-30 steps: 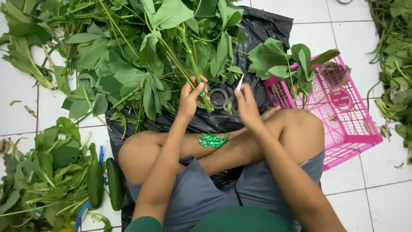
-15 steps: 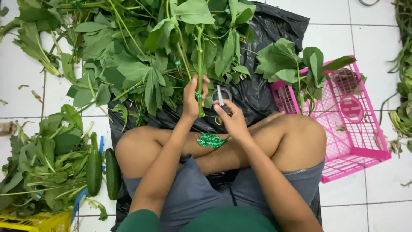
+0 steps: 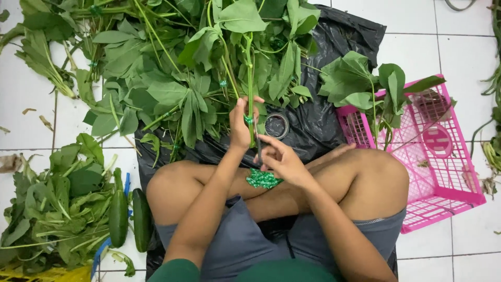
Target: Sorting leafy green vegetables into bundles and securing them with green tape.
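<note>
The left hand (image 3: 241,124) grips a bunch of leafy stems (image 3: 249,78) upright over the black plastic sheet (image 3: 323,120) on the floor. The right hand (image 3: 282,161) is closed around a thin dark tool, just beside the stems' lower end. A roll of tape (image 3: 276,126) lies on the sheet near both hands.

Since a second ago, the left hand (image 3: 241,121) has closed around the upright green stems (image 3: 250,83), which now stand gathered into one tight bunch rising toward twelve o'clock; earlier its fingers were spread loosely among them. The right hand (image 3: 282,159) has drawn back from the stalks toward six o'clock and now sits just below the left, its fingers pinched on a thin dark strip (image 3: 259,149) hanging from the bunch. With the hand moved off it, the tape roll (image 3: 276,125) on the black plastic sheet (image 3: 334,120) lies fully uncovered at the right hand's twelve o'clock.
</note>
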